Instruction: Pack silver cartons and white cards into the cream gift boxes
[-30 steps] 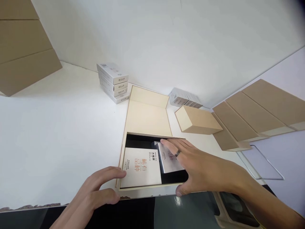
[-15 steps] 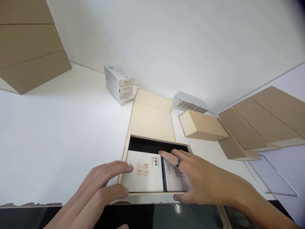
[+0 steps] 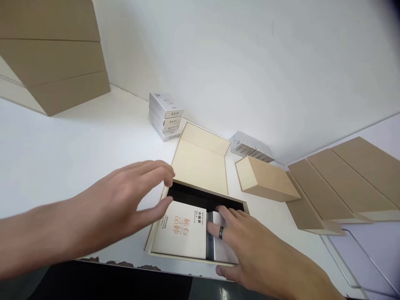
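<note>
A cream gift box (image 3: 149,237) with a black inside stands at the front edge of the table, its lid (image 3: 201,164) folded open away from me. A white tea box (image 3: 183,229) with orange characters lies in its left part. Beside it, past a narrow dark gap, a second tea box (image 3: 223,251) sits mostly under my right hand (image 3: 240,241). That hand bends its fingers over this box, one in the gap, with the thumb outside the front wall. My left hand (image 3: 134,196) hovers over the left wall, thumb and fingers apart, holding nothing.
A stack of small white boxes (image 3: 165,118) stands behind the lid, against the wall. More white boxes (image 3: 250,146) lie to its right, behind a closed tan box (image 3: 268,177). Larger tan boxes stand at the far left (image 3: 59,62) and right (image 3: 331,183). A thin metal frame (image 3: 339,266) is at the right.
My left hand has lifted from the left tea box and moved up toward the gift box's far left corner. My right hand's fingers have shifted left, one into the gap. The view has turned slightly.
</note>
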The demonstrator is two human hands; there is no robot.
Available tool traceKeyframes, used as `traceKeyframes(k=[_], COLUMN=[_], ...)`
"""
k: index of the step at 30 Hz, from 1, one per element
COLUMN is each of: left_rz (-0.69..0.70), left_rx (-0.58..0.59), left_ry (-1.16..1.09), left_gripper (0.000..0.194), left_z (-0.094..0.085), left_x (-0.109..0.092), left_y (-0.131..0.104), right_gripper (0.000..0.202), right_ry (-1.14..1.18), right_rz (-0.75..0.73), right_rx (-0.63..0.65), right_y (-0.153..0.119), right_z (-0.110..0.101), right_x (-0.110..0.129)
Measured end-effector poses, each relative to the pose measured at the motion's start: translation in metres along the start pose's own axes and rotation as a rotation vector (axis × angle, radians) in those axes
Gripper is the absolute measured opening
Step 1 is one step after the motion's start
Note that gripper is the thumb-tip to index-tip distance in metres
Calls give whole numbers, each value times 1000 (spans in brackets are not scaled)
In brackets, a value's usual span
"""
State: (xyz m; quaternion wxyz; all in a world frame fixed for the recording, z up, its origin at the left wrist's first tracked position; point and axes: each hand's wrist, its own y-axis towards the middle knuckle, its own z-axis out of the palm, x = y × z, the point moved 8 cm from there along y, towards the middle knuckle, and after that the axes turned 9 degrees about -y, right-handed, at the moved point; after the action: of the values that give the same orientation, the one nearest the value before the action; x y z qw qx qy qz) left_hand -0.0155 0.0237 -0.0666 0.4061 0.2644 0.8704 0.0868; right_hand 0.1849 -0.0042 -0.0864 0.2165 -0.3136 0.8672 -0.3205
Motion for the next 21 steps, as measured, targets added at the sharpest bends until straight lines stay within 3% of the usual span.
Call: traceKeyframes(k=[5, 12, 15, 21], left_rz=[-360, -656, -712, -792], left_rx=[117, 178, 177, 79], left_ry=[-12, -56, -51, -29], left_gripper=[29, 49, 57, 68], left_z=[0, 21, 36, 55], left_x=[37, 86, 100, 111], left_y=[36, 86, 105, 131], right_gripper=[44, 43, 37, 33], right_ry=[42, 141, 193, 238], right_rz=[-61, -61, -84, -107], right_rx=[-121, -148, -149, -187], right_y=[2, 2, 2, 2], right_z=[1, 11, 9, 10], right_x=[0, -3, -2, -2])
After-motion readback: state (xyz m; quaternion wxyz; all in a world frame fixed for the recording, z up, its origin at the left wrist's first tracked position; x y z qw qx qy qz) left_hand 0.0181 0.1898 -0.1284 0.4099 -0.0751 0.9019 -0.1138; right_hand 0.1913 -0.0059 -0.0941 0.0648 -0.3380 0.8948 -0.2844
